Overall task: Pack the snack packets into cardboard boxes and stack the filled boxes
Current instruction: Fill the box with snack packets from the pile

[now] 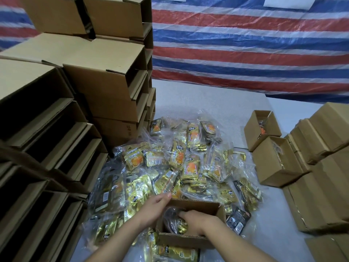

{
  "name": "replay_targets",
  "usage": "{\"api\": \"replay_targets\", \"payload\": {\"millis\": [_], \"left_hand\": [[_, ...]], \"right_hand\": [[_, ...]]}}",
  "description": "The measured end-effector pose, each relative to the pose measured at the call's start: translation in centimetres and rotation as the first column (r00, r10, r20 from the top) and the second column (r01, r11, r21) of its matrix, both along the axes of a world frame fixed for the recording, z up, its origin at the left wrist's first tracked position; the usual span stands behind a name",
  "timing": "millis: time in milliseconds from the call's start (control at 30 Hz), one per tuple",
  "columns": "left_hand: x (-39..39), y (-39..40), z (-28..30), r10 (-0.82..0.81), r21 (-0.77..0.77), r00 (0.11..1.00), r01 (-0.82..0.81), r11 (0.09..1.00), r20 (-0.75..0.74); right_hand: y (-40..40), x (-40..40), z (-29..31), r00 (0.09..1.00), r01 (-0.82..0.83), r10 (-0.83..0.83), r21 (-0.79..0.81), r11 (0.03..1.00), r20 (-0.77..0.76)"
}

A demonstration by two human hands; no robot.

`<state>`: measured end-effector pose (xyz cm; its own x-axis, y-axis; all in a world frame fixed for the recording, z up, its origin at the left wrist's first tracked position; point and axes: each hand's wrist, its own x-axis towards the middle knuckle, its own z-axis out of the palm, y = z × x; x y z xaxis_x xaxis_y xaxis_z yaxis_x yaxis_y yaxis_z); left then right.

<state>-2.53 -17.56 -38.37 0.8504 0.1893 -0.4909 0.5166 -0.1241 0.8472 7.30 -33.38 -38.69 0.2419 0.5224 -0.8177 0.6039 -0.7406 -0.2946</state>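
Head view showed your right hand (196, 219) down inside the open cardboard box (188, 240) at the near edge of the table (207, 99), fingers curled over a bundle of snack packets (174, 221) wrapped in clear plastic that lay in the box's left half. Your left hand (155, 206) rested on the box's far-left corner, fingers loosely bent against the rim, gripping nothing that could be made out.

Just beyond and around the box sprawled a heap of gold and black snack packets (181, 163), most bagged in clear plastic, some spilling to the near side of the box. Tall stacks of empty cardboard boxes (105, 82) lying on their sides filled the left, their open mouths facing right. To the right, two small open boxes (273, 161) stood side by side, each with packets inside, and just beside them rose a stack of closed boxes (324, 167). A red, white and blue striped tarpaulin (245, 44) hung behind the table's far edge.
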Motion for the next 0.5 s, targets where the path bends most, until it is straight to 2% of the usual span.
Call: {"api": "replay_targets", "payload": {"millis": [133,267,333,500], "left_hand": [[0.2,-0.1,-0.5,-0.010,0.018,1.000,0.010,1.000,0.005],[0.2,-0.3,-0.8,-0.026,0.027,0.999,0.025,0.999,0.032],[0.4,-0.5,-0.8,-0.019,0.020,0.999,0.018,1.000,0.044],[0.5,-0.4,-1.2,-0.004,0.022,0.999,0.003,1.000,0.050]], "right_hand": [[-0.5,0.8,1.5,0.989,0.093,-0.090,0.022,0.995,-0.115],[-1.1,1.5,4.2,0.994,0.069,-0.059,0.101,0.992,-0.092],[-0.8,1.4,5.1,0.985,0.113,-0.094,0.127,0.985,-0.147],[2.1,-1.5,3.1,0.973,0.079,-0.058,0.083,0.993,-0.225]]}}
